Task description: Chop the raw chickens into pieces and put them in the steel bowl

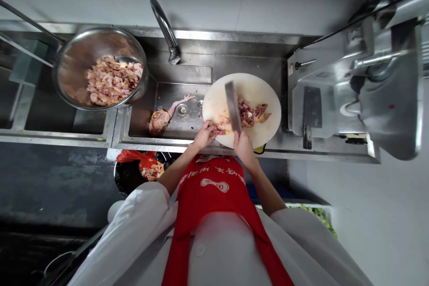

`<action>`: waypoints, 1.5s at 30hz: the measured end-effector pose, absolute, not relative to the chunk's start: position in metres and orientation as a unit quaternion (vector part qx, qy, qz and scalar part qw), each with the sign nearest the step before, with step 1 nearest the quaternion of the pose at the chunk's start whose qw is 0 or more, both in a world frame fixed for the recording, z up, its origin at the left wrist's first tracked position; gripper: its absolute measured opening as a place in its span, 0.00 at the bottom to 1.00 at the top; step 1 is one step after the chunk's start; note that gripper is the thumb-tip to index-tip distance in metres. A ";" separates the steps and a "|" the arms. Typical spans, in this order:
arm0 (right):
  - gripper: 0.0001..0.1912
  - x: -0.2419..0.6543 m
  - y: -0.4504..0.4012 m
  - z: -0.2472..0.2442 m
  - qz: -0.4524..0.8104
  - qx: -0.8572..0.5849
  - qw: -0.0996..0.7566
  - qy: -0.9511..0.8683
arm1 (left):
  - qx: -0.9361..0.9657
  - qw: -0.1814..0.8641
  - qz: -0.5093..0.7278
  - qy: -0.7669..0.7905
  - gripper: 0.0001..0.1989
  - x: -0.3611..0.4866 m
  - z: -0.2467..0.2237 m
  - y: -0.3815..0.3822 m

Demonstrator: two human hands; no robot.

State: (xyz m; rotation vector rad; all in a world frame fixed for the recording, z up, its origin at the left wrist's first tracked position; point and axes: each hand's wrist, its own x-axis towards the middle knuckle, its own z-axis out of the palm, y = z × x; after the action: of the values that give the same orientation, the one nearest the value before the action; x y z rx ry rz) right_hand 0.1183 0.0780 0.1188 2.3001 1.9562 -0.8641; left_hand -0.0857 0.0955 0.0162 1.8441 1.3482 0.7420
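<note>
Handling, left to right. Bowl (73, 73): stiff metal, probably heavy with the cut meat (112, 82) in it; you would want both sides of the rim. Chicken leg (159, 120): lies in the sink (134, 124), foot toward the drain; likely slick and floppy, best taken by the narrow shank. Meat strip (219, 131): at the near-left part of the board (261, 87); soft, wet, apt to slide or stretch, so pinch its outer end, well off the blade. Cleaver (232, 103): rigid, likely blade-heavy; its grip is the handle, at the near end. Meat pieces (246, 114): on the board, right of the blade; probably slippery, with firm bone inside, to be lifted from the sides.

Pose, left to right. Your left hand (202, 136) is at the board's near-left edge, forearm slanting in from the lower left, fingers closed on the strip. Your right hand (244, 145) is at the board's near edge, forearm slanting in from the lower right, fingers wrapped round the cleaver's handle. The blade points away from you, leaning slightly left, between strip and pieces. Blade contact with the meat: cannot tell.
</note>
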 end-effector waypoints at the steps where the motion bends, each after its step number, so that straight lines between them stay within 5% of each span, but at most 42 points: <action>1: 0.22 0.117 0.075 0.110 -0.304 0.722 0.034 0.620 | 0.714 0.364 0.293 0.521 0.08 -0.084 0.015 0.095; 4: 0.19 0.123 0.085 0.090 -0.332 0.705 0.075 0.622 | 0.715 0.375 0.287 0.516 0.04 -0.077 0.013 0.092; 15: 0.26 0.137 0.114 0.140 -0.180 0.752 -0.100 0.626 | 0.687 0.369 0.314 0.541 0.05 -0.080 0.018 0.080; 27: 0.27 0.123 0.096 0.146 -0.164 0.750 -0.178 0.616 | 0.449 0.494 0.438 0.602 0.11 -0.131 0.017 0.034; 33: 0.20 0.095 0.079 0.113 -0.334 0.717 0.047 0.610 | 0.425 0.503 0.457 0.597 0.11 -0.118 0.019 0.031; 39: 0.26 0.092 0.081 0.133 -0.262 0.723 -0.013 0.639 | 0.425 0.505 0.460 0.594 0.11 -0.119 0.018 0.039; 45: 0.22 0.076 0.084 0.088 -0.364 0.694 0.073 0.617 | 0.410 0.513 0.451 0.605 0.10 -0.124 0.025 0.048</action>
State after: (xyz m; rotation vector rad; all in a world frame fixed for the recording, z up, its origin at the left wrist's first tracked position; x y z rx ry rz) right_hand 0.0756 0.0840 0.0881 2.0832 1.8549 -1.0933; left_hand -0.1236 0.0478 0.0250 0.9861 1.4541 1.0838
